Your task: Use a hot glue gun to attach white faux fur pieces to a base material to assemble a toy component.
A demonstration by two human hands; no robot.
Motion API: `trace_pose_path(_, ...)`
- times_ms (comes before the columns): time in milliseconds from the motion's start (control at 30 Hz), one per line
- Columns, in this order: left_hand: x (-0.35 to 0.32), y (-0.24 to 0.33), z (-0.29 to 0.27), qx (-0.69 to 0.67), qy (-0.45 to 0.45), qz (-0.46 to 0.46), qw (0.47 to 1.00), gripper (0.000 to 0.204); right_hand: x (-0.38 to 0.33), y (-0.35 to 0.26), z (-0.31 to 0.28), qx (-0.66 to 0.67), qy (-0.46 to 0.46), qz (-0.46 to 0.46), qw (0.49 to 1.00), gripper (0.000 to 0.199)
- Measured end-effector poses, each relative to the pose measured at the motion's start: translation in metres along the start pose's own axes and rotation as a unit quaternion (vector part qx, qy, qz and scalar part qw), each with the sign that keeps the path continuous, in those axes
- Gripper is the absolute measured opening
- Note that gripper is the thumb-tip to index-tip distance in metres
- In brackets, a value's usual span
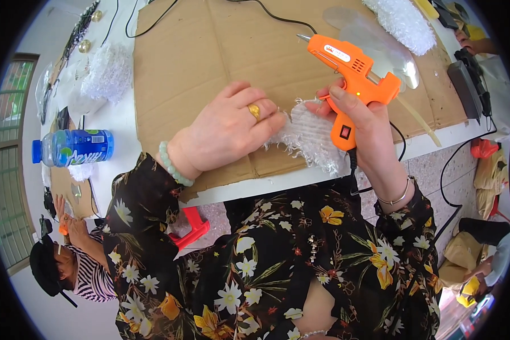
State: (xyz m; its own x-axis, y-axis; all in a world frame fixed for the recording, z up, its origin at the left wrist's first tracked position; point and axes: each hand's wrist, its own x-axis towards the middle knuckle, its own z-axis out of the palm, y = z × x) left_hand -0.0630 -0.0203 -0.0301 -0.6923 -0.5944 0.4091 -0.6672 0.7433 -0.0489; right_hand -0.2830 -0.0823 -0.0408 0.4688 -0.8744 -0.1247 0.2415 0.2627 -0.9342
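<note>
My right hand (377, 130) grips an orange hot glue gun (354, 65) by its handle, and its metal nozzle points up and to the left, away from the fabric. A small light shows on the gun's body. Between my hands lies a piece of white shaggy fabric (311, 136) with a ribbed face and frayed edges, over the front edge of the table. My left hand (229, 124) is closed on the left end of this fabric; its fingertips are partly hidden. Fingers of my right hand reach behind the handle to the fabric's upper right edge.
Brown cardboard (181, 73) covers the table. A capped bottle (76, 147) lies at left below a white fluffy bundle (107, 73). At upper right are a white fluffy roll (402, 25), clear plastic (374, 48) and a yellowish stick (419, 122). Cords trail nearby; other people sit at both sides.
</note>
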Motion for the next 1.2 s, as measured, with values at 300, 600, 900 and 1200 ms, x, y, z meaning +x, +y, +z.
trace_pose_path(300,0.003,0.008,0.009,-0.119,0.057,-0.164,0.978,0.028,0.001,0.009,0.002,0.002,-0.037,-0.036,0.999,0.015)
trace_pose_path(600,0.001,0.018,0.006,-0.14,0.057,-0.144,0.978,0.033,0.003,0.01,0.003,-0.011,-0.042,-0.046,0.998,0.018)
trace_pose_path(900,-0.014,0.021,-0.01,-0.237,0.136,-0.373,0.887,0.033,0.002,0.009,0.002,-0.027,-0.051,-0.042,0.997,0.017)
trace_pose_path(1200,-0.009,0.034,0.001,-0.126,0.031,-0.241,0.962,0.052,0.003,0.008,0.002,-0.033,-0.049,-0.037,0.998,0.016)
